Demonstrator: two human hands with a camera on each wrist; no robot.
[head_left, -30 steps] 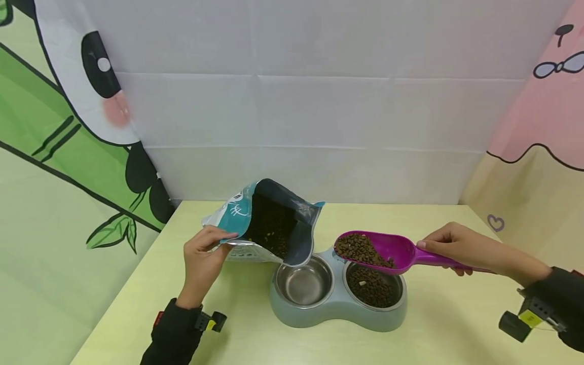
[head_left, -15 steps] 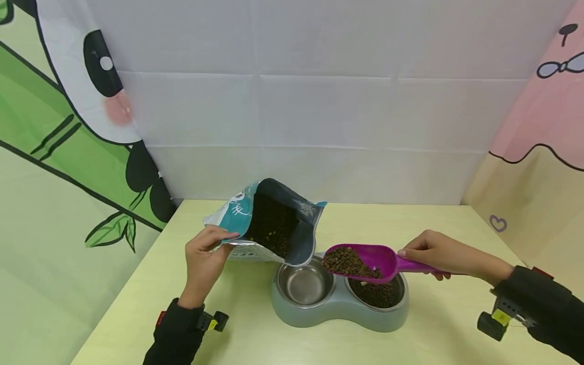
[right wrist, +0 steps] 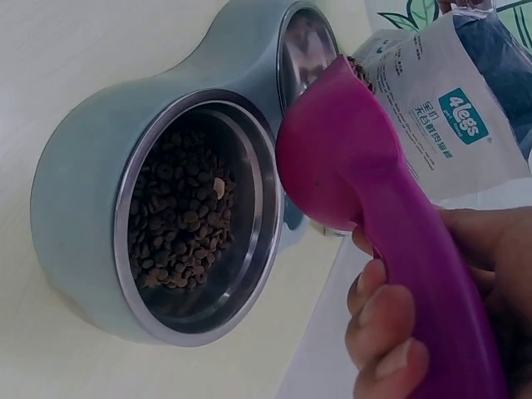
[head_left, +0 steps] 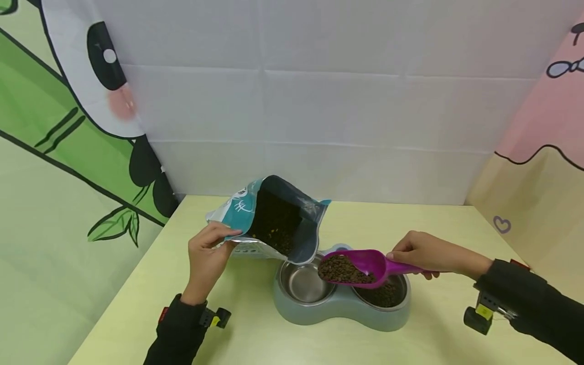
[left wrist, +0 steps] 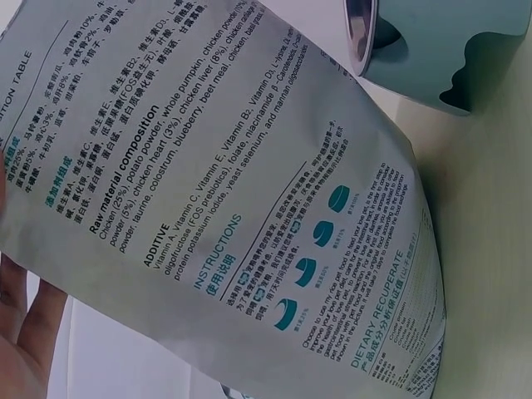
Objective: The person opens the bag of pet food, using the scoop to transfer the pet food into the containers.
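My left hand point(head_left: 207, 261) pinches the lower edge of an unsealed pet food bag point(head_left: 240, 209), which is tilted with its mouth toward the right. Dark kibble shows inside; printed text covers the bag's side in the left wrist view. By its handle, my right hand point(head_left: 433, 253) grips a magenta scoop point(head_left: 383, 266) heaped with brown kibble point(head_left: 342, 268). The scoop hangs above a grey-blue double bowl point(head_left: 315, 315), over the middle and partly hiding both bowls. Bare metal shows in the left bowl point(head_left: 304, 285). In the right bowl point(right wrist: 179, 216) lies kibble with one pale piece.
The double bowl stands on a pale yellow table point(head_left: 255, 339). A white cloth backdrop point(head_left: 328, 111) rises behind the table. Printed cartoon panels flank it, green point(head_left: 59, 147) on the left and pink and beige point(head_left: 538, 137) on the right.
My right hand has carried the loaded scoop leftward and slightly down, from above the right bowl toward the left one. My left hand and the bag stay nearly where they were; the head view has shifted slightly.
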